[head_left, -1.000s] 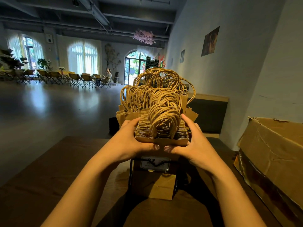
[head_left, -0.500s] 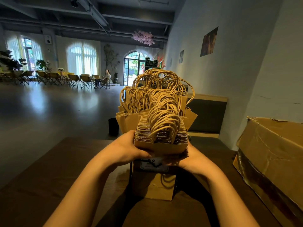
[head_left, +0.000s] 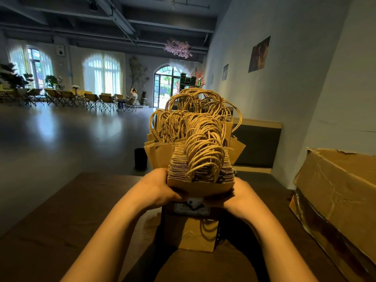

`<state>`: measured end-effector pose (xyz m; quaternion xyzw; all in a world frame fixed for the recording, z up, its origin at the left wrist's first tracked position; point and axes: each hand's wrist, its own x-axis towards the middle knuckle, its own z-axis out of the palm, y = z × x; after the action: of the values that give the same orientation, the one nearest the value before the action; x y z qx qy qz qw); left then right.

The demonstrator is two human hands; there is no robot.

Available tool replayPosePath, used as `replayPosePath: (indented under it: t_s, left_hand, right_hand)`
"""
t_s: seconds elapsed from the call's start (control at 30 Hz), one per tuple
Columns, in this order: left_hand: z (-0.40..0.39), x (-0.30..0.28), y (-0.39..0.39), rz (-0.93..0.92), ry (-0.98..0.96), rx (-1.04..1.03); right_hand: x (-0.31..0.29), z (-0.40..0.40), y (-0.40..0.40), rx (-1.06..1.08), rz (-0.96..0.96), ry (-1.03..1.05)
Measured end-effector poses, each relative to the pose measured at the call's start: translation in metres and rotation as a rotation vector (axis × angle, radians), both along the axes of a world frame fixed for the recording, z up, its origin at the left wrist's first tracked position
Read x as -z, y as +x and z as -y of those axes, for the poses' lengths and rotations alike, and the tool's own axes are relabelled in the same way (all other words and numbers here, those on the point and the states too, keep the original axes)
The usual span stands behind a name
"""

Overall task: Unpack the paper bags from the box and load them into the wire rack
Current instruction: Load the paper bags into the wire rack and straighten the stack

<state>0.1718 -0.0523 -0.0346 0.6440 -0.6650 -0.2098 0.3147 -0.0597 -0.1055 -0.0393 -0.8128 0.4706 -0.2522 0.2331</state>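
A thick stack of brown paper bags [head_left: 200, 180] with twisted cord handles stands upright in the black wire rack [head_left: 220, 235] at the middle of the dark table [head_left: 61, 220]. My left hand [head_left: 157, 190] presses the stack's left side and my right hand [head_left: 239, 197] its right side, fingers wrapped under the front bag. More bags [head_left: 160, 149] fan out behind it in the rack. A white label [head_left: 191, 207] hangs on the rack's front. The torn cardboard box [head_left: 335, 200] lies at the right.
A white wall runs along the right behind the box. A black bin [head_left: 140, 158] stands on the floor past the table's far edge. Folding chairs [head_left: 67, 97] and a seated person [head_left: 133, 97] are far back in the hall.
Both hands have slid down and lowered the front stack of bags deeper into the rack. My thumbs no longer show on the front bag.
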Motion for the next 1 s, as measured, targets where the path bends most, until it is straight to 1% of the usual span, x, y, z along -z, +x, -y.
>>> replayPosePath:
  t_s: [0.13,0.27,0.33,0.5,0.6,0.77,0.83,0.9,1.0]
  left_hand:
    - [0.000,0.000,-0.001,-0.005,0.003,0.013]
    - [0.001,-0.001,0.001,-0.027,0.004,0.036]
    - [0.000,-0.001,0.000,-0.029,-0.004,0.045]
    - [0.001,0.000,-0.003,-0.031,-0.035,0.041]
    - [0.001,-0.001,0.000,-0.042,-0.028,0.033]
    - [0.000,-0.003,-0.002,-0.025,-0.045,0.031]
    - [-0.002,-0.004,-0.006,-0.013,-0.083,0.030]
    - [-0.003,-0.007,-0.005,-0.013,-0.113,0.073]
    - [-0.006,-0.010,-0.002,-0.076,-0.138,0.169]
  right_hand:
    - [0.000,0.001,0.000,0.001,-0.090,-0.025]
    - [0.001,0.000,0.002,-0.010,-0.090,-0.058]
    - [0.003,0.003,0.001,-0.008,-0.124,-0.085]
    - [0.007,0.009,0.000,0.054,-0.145,-0.150]
    - [0.004,0.008,-0.002,0.021,-0.150,-0.168]
    - [0.004,0.003,0.002,-0.003,-0.062,-0.106]
    - [0.004,0.001,0.004,-0.014,0.035,-0.049]
    - [0.003,-0.001,0.005,-0.018,0.117,-0.027]
    - [0.003,0.000,0.006,-0.052,0.180,-0.034]
